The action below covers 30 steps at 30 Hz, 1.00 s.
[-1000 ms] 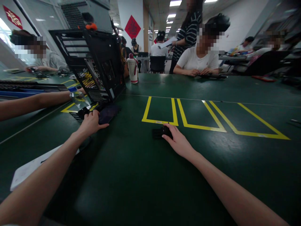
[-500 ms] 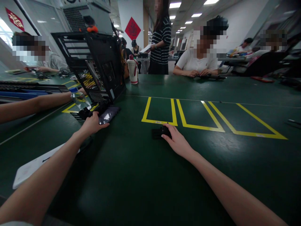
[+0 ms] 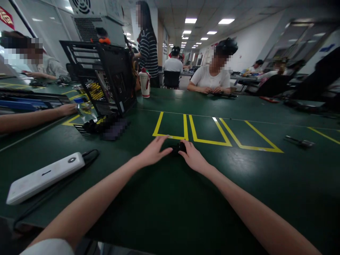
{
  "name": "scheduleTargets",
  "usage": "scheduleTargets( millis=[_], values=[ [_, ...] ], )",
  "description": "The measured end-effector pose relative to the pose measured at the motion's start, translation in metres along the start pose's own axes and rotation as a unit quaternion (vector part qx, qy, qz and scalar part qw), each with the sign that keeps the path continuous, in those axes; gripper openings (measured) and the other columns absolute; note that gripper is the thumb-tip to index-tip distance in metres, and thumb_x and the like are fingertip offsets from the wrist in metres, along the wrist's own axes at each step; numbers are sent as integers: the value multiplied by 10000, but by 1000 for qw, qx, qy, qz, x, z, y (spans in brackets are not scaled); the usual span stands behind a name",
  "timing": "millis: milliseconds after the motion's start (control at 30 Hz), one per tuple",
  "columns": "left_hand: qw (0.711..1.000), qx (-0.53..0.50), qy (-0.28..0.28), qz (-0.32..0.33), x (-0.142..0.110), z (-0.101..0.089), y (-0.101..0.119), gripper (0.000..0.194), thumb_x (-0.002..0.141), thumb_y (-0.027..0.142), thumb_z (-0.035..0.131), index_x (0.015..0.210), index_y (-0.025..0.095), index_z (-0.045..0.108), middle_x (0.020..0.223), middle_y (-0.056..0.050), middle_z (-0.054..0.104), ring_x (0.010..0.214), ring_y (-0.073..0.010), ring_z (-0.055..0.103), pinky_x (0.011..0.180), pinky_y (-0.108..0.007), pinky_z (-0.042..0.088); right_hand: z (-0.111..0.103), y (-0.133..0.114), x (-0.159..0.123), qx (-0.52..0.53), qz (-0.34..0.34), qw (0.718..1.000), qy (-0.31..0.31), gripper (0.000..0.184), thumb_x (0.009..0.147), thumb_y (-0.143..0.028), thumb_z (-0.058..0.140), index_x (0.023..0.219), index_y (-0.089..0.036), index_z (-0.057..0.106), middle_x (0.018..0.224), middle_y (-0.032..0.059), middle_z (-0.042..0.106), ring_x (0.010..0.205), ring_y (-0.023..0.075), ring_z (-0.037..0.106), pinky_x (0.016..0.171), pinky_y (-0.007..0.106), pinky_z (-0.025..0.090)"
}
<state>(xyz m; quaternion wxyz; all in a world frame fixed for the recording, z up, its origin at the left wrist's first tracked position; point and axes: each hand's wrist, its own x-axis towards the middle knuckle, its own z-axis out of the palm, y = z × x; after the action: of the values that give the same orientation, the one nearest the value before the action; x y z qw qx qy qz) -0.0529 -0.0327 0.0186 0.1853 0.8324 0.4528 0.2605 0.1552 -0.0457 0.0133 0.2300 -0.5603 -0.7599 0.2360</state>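
Observation:
A small black block-shaped object (image 3: 177, 147) lies on the green table (image 3: 159, 198) just in front of a yellow taped rectangle (image 3: 171, 124). My right hand (image 3: 193, 158) rests on its right end with the fingers curled over it. My left hand (image 3: 154, 153) lies on the table at its left end, fingers stretched out and touching it. Most of the object is hidden between the two hands.
A black open computer case (image 3: 106, 83) stands at the left with a phone (image 3: 114, 128) in front of it. A white power bank (image 3: 44, 176) with a cable lies near left. Another person's arm (image 3: 32, 118) reaches in from the left. A screwdriver (image 3: 300, 142) lies at the right. Several people sit behind.
My left hand has let go of the phone by the case and moved right to the black object. My right hand has stayed on the object. The view shifted right.

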Motion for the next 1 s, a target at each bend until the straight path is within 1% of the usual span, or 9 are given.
scheduleTargets(
  millis=[100, 200, 300, 433, 600, 700, 800, 900, 1000],
  values=[
    [992, -102, -48, 52, 20, 43, 31, 629, 845, 424, 480, 1361, 195, 201, 1363, -139, 339, 1224, -264, 388, 977, -423, 367, 2, 7, -6, 14, -2, 1000, 26, 534, 835, -195, 407, 1337, -173, 227, 1302, 162, 401, 1143, 276, 495, 951, 456, 395],
    [987, -129, -80, 47, 31, 59, 35, 651, 859, 420, 453, 1377, 168, 150, 1378, -158, 312, 1233, -278, 379, 981, -447, 361, 4, 14, -10, 52, -2, 998, 41, 686, 818, -171, 412, 1389, -173, 31, 1347, 180, 375, 1178, 273, 471, 980, 470, 362],
    [990, -104, -81, 48, 36, 61, 29, 639, 850, 436, 461, 1362, 168, 188, 1343, -157, 361, 1197, -288, 417, 960, -470, 371, 5, 20, -9, 94, -12, 995, 27, 778, 780, -135, 431, 1396, -162, -44, 1414, 178, 284, 1261, 277, 375, 1019, 482, 310],
    [994, -72, -54, 56, 38, 64, 23, 611, 833, 389, 500, 1338, 175, 231, 1303, -144, 407, 1190, -291, 414, 978, -506, 320, 1, 27, -6, 169, -12, 985, -25, 832, 700, -102, 477, 1406, -165, 41, 1467, 116, 193, 1331, 246, 244, 1092, 447, 187],
    [995, -60, -41, 63, 38, 65, 22, 660, 795, 327, 551, 1351, 207, 215, 1311, -122, 402, 1193, -298, 386, 971, -509, 308, -3, 32, -4, 241, 4, 970, -39, 687, 745, -166, 437, 1386, -232, 199, 1446, 19, 288, 1317, 183, 294, 1077, 384, 260],
    [996, -51, -28, 67, 38, 64, 21, 659, 759, 318, 587, 1325, 212, 268, 1261, -119, 443, 1143, -311, 406, 929, -506, 339, 0, 29, -4, 259, 18, 966, -4, 534, 833, -262, 374, 1357, -217, 289, 1435, 23, 313, 1321, 178, 284, 1086, 390, 236],
    [996, -48, -13, 75, 35, 61, 19, 643, 720, 297, 617, 1280, 201, 314, 1242, -121, 444, 1125, -309, 403, 929, -493, 336, 5, 23, -7, 266, 19, 963, 31, 461, 861, -318, 379, 1310, -216, 378, 1383, 39, 401, 1290, 180, 340, 1086, 395, 232],
    [995, -44, -7, 88, 27, 54, 17, 643, 711, 274, 621, 1267, 203, 304, 1252, -122, 418, 1132, -304, 397, 938, -486, 326, 9, 16, -11, 273, 13, 961, 46, 438, 837, -318, 454, 1262, -218, 435, 1296, 57, 496, 1193, 188, 457, 1037, 395, 319],
    [992, -44, -13, 119, 15, 45, 14, 648, 727, 230, 598, 1277, 225, 256, 1269, -110, 395, 1167, -281, 392, 967, -472, 302, 12, 11, -14, 323, 4, 946, 36, 404, 783, -287, 547, 1176, -213, 489, 1175, 63, 564, 1076, 188, 545, 953, 386, 413]
  ],
)
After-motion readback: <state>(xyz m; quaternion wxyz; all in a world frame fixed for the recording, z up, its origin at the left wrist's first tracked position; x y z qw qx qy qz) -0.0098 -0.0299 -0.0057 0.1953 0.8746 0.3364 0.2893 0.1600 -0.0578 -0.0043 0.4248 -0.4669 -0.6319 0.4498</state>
